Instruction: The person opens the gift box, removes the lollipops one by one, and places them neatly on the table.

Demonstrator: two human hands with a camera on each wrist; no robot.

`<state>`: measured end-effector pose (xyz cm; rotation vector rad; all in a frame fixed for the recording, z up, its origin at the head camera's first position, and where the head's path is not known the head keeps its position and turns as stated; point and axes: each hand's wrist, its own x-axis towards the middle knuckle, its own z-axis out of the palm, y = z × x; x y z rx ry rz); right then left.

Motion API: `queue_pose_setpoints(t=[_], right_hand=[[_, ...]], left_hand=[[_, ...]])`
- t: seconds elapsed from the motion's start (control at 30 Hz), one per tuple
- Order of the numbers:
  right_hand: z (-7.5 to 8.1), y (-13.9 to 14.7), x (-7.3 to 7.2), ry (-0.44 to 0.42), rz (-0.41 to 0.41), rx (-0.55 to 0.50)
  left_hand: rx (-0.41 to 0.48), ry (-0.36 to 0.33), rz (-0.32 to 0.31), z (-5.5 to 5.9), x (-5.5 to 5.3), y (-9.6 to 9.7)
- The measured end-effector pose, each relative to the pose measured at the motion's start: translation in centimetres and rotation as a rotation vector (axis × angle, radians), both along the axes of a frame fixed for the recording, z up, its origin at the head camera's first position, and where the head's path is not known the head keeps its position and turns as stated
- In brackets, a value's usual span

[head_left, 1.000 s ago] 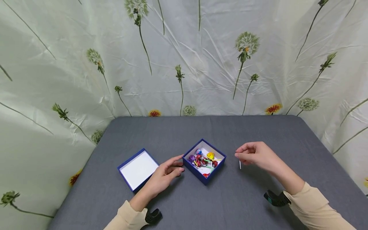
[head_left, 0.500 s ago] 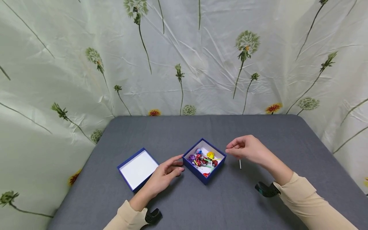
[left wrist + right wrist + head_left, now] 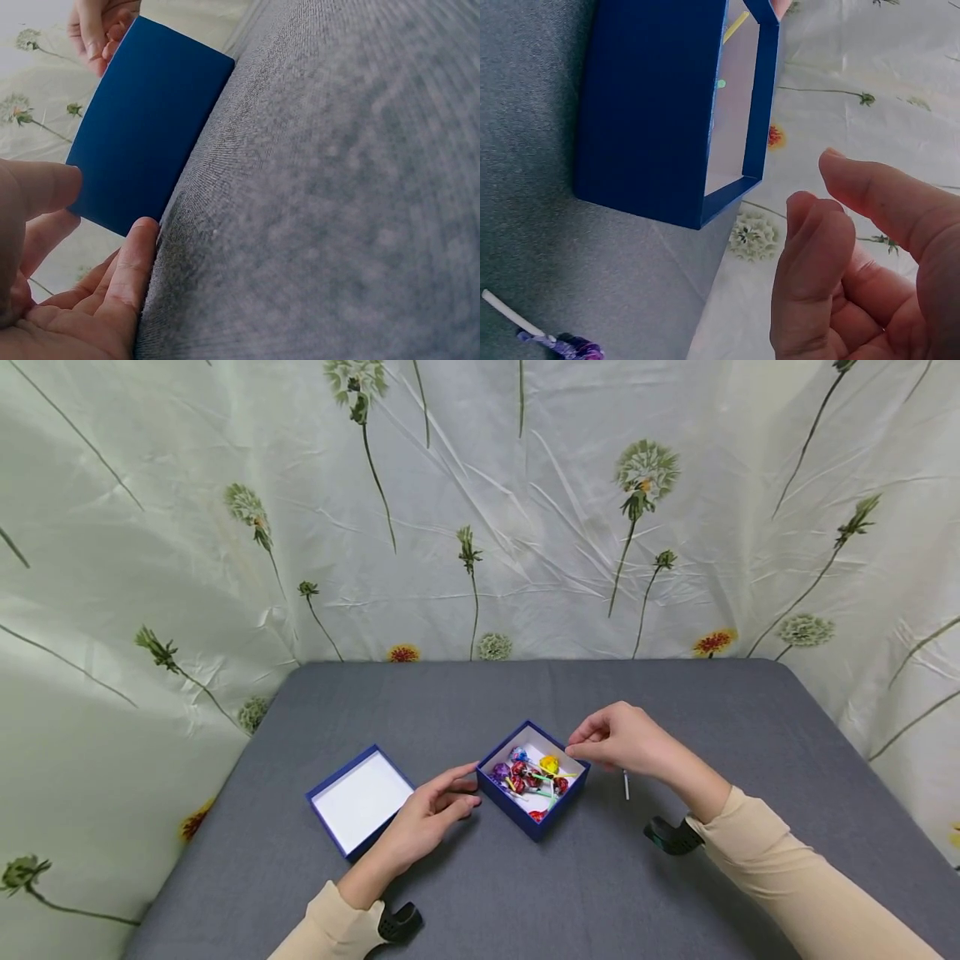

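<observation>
A blue square box point(image 3: 512, 812) with a white inside holds several wrapped lollipops point(image 3: 533, 780), red, purple, blue and yellow. My left hand point(image 3: 429, 821) rests on the table with its fingertips at the box's left corner; the left wrist view shows them against the blue wall point(image 3: 150, 127). Over the box's right corner hovers my right hand point(image 3: 628, 742), fingers bent, with a gap between thumb and forefinger and nothing in it. Below that hand a lollipop point(image 3: 574, 347) with a purple wrapper and white stick lies on the table; in the head view only its stick point(image 3: 626, 787) shows.
The box's lid point(image 3: 362, 803) lies inside up on the left, partly behind the left forearm. A grey cloth point(image 3: 420, 702) covers the table. Behind it hangs a pale curtain point(image 3: 555, 527) printed with flowers.
My right hand has moved left and a little away from me, from above the loose lollipop to the box's right corner. The left hand, box and lid have stayed put.
</observation>
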<state>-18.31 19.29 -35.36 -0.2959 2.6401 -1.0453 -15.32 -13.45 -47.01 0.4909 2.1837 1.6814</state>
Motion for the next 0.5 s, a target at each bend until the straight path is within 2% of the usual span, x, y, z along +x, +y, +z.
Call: queue_pose_setpoints(t=[0.5], right_hand=[[0.3,-2.2,-1.1,-0.01,0.111,0.087]], left_hand=[[0.009,0.005,-0.006,-0.1,0.0,-0.1]])
